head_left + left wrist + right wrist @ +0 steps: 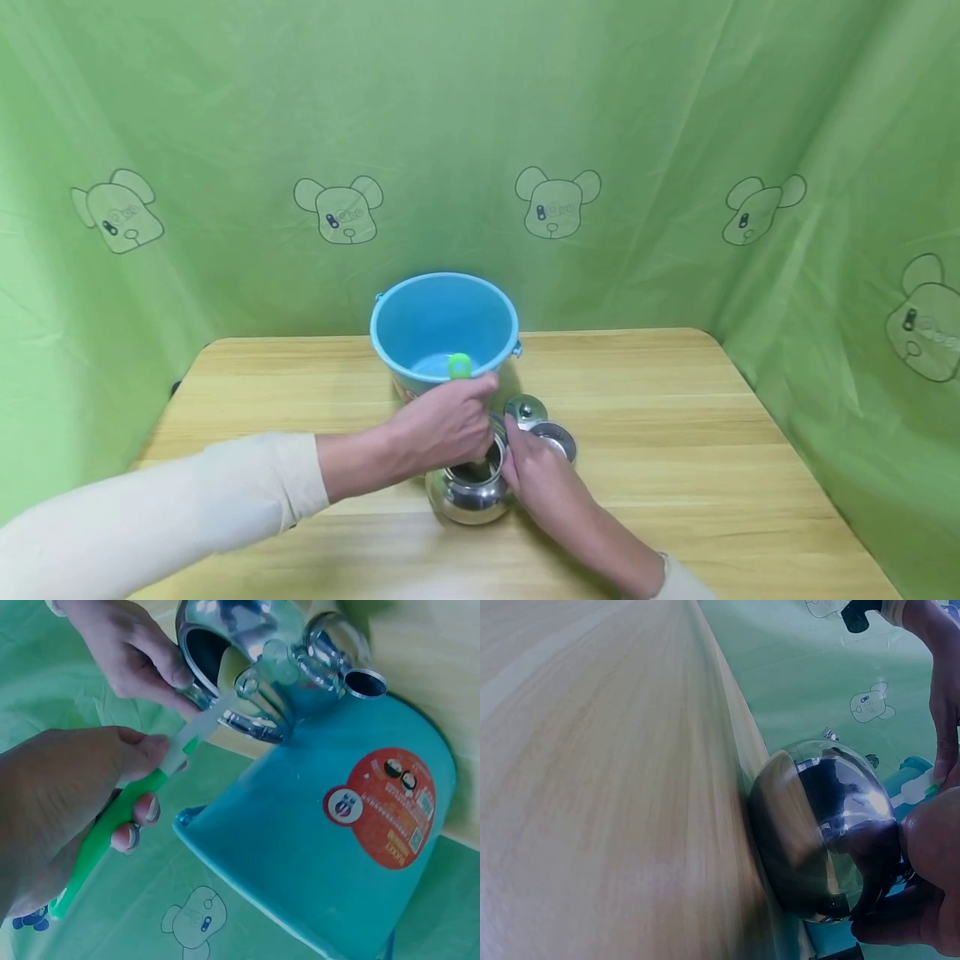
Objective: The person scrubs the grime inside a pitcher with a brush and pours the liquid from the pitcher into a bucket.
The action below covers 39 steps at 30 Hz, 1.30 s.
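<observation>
a green curtain [450, 100], bearing outlined animal heads, is hanging behind and beside a wood-grained table [645, 483]. on the table's far part, a blue bucket [438, 312] is standing with its mouth facing up; the left wrist view is showing a red-orange label [397, 806] on its outer wall. a shiny steel pot [472, 504] is sitting on the person's side of the bucket, its round mouth uncovered. the left hand [442, 425] is closing its fingers around a green-handled tool [105, 832], whose pale shaft is reaching into the pot's mouth; the tip inside is partly hidden. the right hand [547, 483] is gripping the pot at the side of its mouth, fingers and thumb bent in; the exact part held is not showing clearly. just beyond this hand, a ring-shaped steel piece [572, 442] and a smaller knobbed steel disc [525, 408] are lying close together.
</observation>
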### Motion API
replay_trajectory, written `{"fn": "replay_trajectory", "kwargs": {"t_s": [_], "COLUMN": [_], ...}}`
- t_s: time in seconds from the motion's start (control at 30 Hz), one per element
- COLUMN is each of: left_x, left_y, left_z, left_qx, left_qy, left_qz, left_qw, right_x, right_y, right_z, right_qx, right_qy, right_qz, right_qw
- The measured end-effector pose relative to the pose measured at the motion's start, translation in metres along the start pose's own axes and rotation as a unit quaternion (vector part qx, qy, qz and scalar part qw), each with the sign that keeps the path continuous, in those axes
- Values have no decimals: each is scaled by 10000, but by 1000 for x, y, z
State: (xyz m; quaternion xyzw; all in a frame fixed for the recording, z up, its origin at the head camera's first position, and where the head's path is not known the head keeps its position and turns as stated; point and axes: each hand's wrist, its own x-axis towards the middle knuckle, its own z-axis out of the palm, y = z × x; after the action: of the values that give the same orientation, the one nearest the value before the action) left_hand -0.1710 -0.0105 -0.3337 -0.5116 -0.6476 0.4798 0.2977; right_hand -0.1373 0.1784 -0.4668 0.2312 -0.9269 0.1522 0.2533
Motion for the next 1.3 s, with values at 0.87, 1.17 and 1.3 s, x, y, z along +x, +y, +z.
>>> {"fn": "replay_trajectory", "kwargs": {"t_s": [0.87,1.17,1.3], "left_x": [20,18,15], "left_y": [-19,-18,-17], "left_z": [10,17,20], "left_qx": [-1517,-1595,-1646], "left_qy": [-937,-569,-291], "left_qz": [522,439,363], "left_qw": [9826,9846,9853], "right_x": [0,0,-1], "right_y": [-2,-1,-1], "right_z": [1,1,1], "right_qx": [-89,-61,-48], "right_qy": [133,155,99], "right_qz": [-37,-28,6], "right_qw": [9999,9999,9999]}}
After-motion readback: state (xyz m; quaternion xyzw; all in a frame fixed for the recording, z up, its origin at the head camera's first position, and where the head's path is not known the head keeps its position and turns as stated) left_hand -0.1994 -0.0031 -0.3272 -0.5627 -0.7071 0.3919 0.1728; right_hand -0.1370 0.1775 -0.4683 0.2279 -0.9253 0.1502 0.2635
